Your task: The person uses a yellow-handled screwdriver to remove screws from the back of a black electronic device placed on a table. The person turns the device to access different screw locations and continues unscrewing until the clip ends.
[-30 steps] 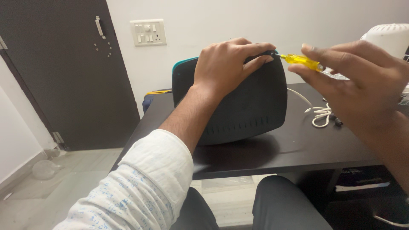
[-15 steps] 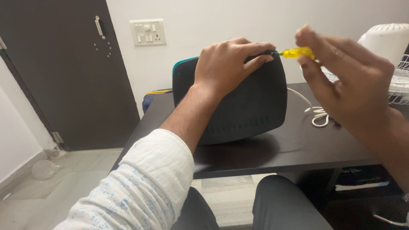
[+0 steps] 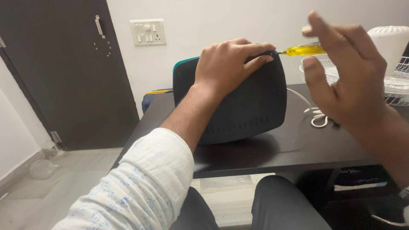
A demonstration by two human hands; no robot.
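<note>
A black, rounded, flat device (image 3: 247, 106) with a teal back edge stands on its side on a dark table (image 3: 298, 149). My left hand (image 3: 226, 64) lies over its top edge and grips it, fingers curled toward the upper right corner. A yellow-handled screwdriver (image 3: 300, 50) points its tip into that corner, just by my left fingertips. My right hand (image 3: 349, 85) holds the handle's far end between its fingertips, the other fingers spread wide. The tip itself is hidden by my left fingers.
A white cable (image 3: 315, 115) lies coiled on the table right of the device. A white wire-grille fan (image 3: 392, 55) stands at the far right. A dark door (image 3: 64, 72) and a wall switch plate (image 3: 148, 32) are behind. My knees are under the table's front edge.
My right hand has risen and rolled around the screwdriver handle, with its fingers opening out. The left hand and the device have stayed put.
</note>
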